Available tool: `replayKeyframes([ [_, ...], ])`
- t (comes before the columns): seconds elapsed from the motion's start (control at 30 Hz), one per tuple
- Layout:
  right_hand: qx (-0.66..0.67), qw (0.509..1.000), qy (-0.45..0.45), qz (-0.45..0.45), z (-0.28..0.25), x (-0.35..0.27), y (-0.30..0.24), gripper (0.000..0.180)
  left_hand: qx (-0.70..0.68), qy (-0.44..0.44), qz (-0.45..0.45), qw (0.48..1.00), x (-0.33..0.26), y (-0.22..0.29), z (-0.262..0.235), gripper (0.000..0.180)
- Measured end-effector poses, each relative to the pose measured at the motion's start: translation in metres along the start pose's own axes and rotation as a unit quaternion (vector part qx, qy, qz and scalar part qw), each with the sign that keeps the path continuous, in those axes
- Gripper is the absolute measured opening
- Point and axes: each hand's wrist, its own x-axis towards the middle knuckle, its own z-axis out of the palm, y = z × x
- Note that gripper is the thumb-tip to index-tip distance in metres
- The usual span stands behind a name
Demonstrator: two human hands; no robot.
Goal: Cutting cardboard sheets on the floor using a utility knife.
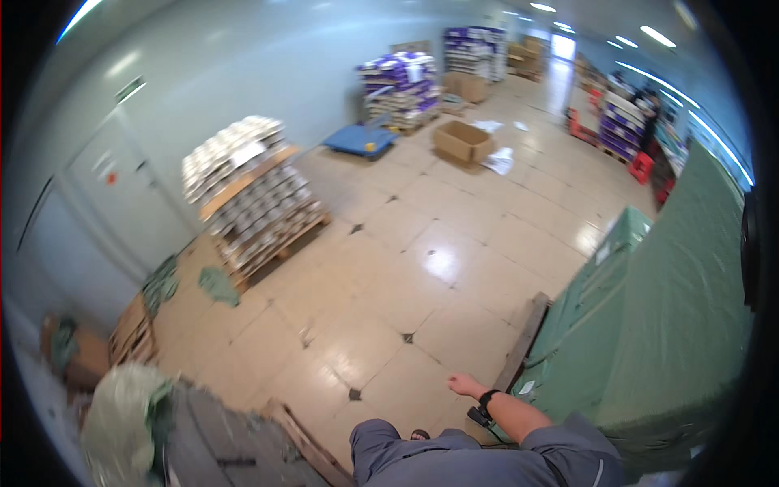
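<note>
My right hand (465,385) hangs over the tiled floor in front of me, small and slightly blurred. Its fingers look curled in, and nothing shows in them. A black watch (488,398) is on that wrist. Closest to this hand is a large stack wrapped in green sheeting (649,325), with a wooden pallet edge (523,341) sticking out at its base; the hand is apart from both. Beside my forearm, low by the stack, is a small black object (479,416) whose kind I cannot make out. My left hand is out of view.
At near left stands a grey-covered load (227,438) on a pallet. Farther off are a pallet of stacked white goods (256,195), a blue platform (361,140), an open cardboard box (462,144) and purple-and-white stacks (398,89). Green sheeting (217,286) lies on the floor.
</note>
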Motion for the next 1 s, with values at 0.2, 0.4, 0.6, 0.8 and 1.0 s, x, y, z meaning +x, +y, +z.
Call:
replayKeyframes([
  [0.2, 0.096, 0.988, 0.076, 0.099, -0.085, 0.084, -0.013, 0.034, 0.104, 0.158, 0.197, 0.962, 0.2, -0.086, -0.165, 0.041],
  [0.4, 0.039, 0.908, 0.12, 0.4, -0.07, 0.008, 0.093, 0.045, 0.132, 0.299, 0.362, 0.873, 0.377, -0.136, -0.309, 0.043],
  [0.6, 0.082, 0.826, 0.047, 0.555, -0.008, -0.06, 0.12, 0.021, 0.18, 0.175, 0.101, 0.963, 0.645, -0.12, -0.576, 0.022],
  [0.8, 0.302, 0.712, 0.067, 0.63, -0.04, 0.05, 0.117, 0.034, -0.093, 0.155, 0.044, 0.982, 0.834, 0.027, -0.745, 0.033],
  [1.0, 0.214, 0.805, 0.252, 0.492, -0.233, 0.213, 0.235, 0.04, 0.252, -0.079, 0.277, 0.924, 0.884, 0.162, -0.743, 0.026],
])
